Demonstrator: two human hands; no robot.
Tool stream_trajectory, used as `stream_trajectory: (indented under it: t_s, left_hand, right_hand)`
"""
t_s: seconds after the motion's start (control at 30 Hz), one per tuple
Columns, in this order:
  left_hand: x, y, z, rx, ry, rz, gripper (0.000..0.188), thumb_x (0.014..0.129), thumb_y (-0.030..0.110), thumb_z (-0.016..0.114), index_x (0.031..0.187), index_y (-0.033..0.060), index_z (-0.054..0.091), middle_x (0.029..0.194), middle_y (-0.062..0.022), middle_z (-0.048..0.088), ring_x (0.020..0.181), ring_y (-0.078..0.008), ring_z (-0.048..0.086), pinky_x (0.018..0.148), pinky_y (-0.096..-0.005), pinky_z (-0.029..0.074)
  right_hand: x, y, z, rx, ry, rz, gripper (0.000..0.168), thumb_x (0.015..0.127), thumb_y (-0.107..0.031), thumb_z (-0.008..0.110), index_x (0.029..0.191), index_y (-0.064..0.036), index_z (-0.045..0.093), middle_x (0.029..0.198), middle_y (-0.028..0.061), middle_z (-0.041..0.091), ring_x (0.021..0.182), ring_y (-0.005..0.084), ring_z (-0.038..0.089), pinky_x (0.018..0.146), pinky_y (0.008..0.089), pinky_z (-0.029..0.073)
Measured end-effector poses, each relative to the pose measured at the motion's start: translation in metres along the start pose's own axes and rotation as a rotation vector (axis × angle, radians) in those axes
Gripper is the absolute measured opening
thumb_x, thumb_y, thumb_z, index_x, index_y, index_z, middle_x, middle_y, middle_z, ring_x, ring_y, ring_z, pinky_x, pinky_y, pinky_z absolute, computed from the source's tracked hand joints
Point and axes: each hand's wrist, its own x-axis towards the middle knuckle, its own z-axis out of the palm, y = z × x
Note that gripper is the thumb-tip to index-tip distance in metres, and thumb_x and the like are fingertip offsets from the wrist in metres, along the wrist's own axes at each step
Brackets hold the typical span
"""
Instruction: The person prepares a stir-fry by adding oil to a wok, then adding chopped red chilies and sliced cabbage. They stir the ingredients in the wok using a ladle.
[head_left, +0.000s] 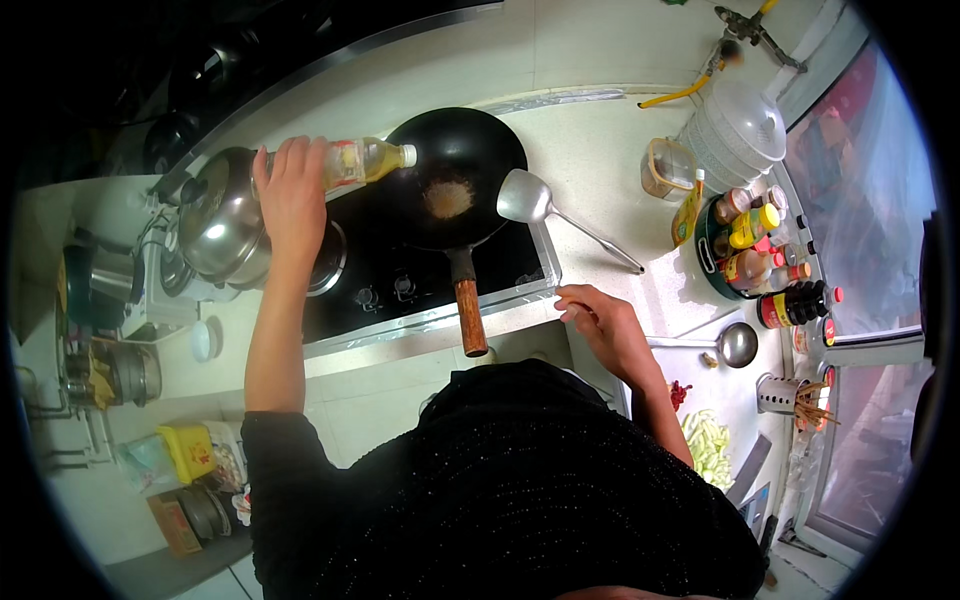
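My left hand (294, 191) is wrapped around a clear plastic bottle (349, 163) of yellowish liquid, tilted on its side with its white cap end over the rim of a black wok (480, 139). A pale brown patch shows at the wok's bottom, and its wooden handle (470, 319) points towards me. My right hand (600, 322) hovers near the front right corner of the cooktop, fingers curled; whether something small is between them I cannot tell. A metal wok spatula (525, 196) lies to the right, its blade by the wok's rim.
At left, a domed steel lid or pot (225, 217) covers the other burner. On the right counter stand sauce bottles in a green tray (709, 255), a plastic container (669, 169) and white baskets (731, 127). A ladle (738, 345), chopped pale green vegetable (706, 450) and dried chillies (679, 394) lie nearer me.
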Motion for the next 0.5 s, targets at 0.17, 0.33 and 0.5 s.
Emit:
stream_trajectory:
  t_s: [0.17, 0.33, 0.5]
  left_hand:
    - [0.015, 0.001, 0.003, 0.054, 0.001, 0.056, 0.04, 0.079, -0.001, 0.056, 0.118, 0.0092, 0.057, 0.116, -0.0072, 0.06, 0.118, -0.0245, 0.053, 0.111, -0.0518, 0.028]
    - [0.03, 0.003, 0.008, 0.07, 0.004, 0.104, 0.035, 0.08, 0.0, 0.055, 0.113, 0.0098, 0.059, 0.109, -0.0046, 0.063, 0.111, -0.0221, 0.056, 0.114, -0.0514, 0.025]
    - [0.044, 0.004, 0.019, 0.064, 0.059, 0.154, 0.023, 0.079, 0.005, 0.056, 0.102, 0.008, 0.061, 0.09, -0.0047, 0.06, 0.094, -0.0227, 0.058, 0.114, -0.0538, 0.025]
  right_hand:
    - [-0.003, 0.002, 0.0, -0.072, -0.011, -0.047, 0.024, 0.091, -0.008, 0.059, 0.114, -0.001, 0.062, 0.096, 0.0205, 0.068, 0.085, 0.0365, 0.066, 0.078, 0.0378, 0.052]
    - [-0.005, 0.006, -0.001, -0.088, -0.015, -0.058, 0.022, 0.091, -0.011, 0.06, 0.111, -0.001, 0.063, 0.095, 0.0212, 0.067, 0.083, 0.0374, 0.065, 0.076, 0.0393, 0.051]
    - [-0.007, 0.007, -0.003, -0.126, -0.024, -0.068, 0.023, 0.091, -0.008, 0.059, 0.112, 0.0, 0.063, 0.095, 0.0191, 0.068, 0.083, 0.0335, 0.066, 0.075, 0.0374, 0.052]
